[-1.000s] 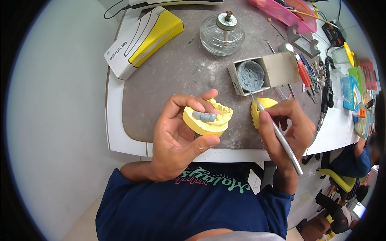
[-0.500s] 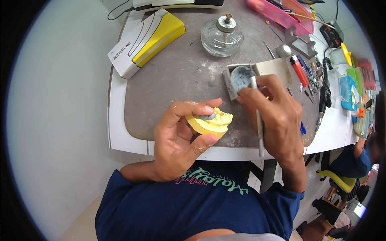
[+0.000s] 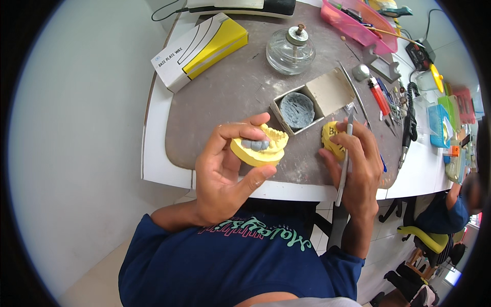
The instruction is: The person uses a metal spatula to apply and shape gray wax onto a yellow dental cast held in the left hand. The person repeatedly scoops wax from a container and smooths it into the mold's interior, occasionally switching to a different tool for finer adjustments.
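Observation:
My left hand [image 3: 225, 169] holds a yellow dental model [image 3: 257, 157] tilted, between the thumb below and the fingers above. Grey wax teeth [image 3: 254, 145] sit on its ridge beside the yellow teeth. In my right hand [image 3: 360, 166] is a slim metal wax carver [image 3: 346, 166], slanting across the fingers. The thumb and fingers of that hand also reach around a second yellow dental model [image 3: 331, 140] with dark writing, on the bench; whether they grip it I cannot tell. Between the hands and farther off, an open cardboard box [image 3: 333, 92] holds a round grey wax block [image 3: 297, 110].
A glass spirit lamp [image 3: 290, 52] stands at the back, with a white and yellow box [image 3: 204, 50] to its left. Along the right lie a red lighter [image 3: 379, 97], several hand tools and a black corded handpiece [image 3: 407, 135]. A pink basket [image 3: 360, 23] is behind; a co-worker [image 3: 444, 204] sits far right.
My right hand has moved from beside the wax box toward me and right, down to the second model. My left hand has turned the held model, showing more of the grey teeth.

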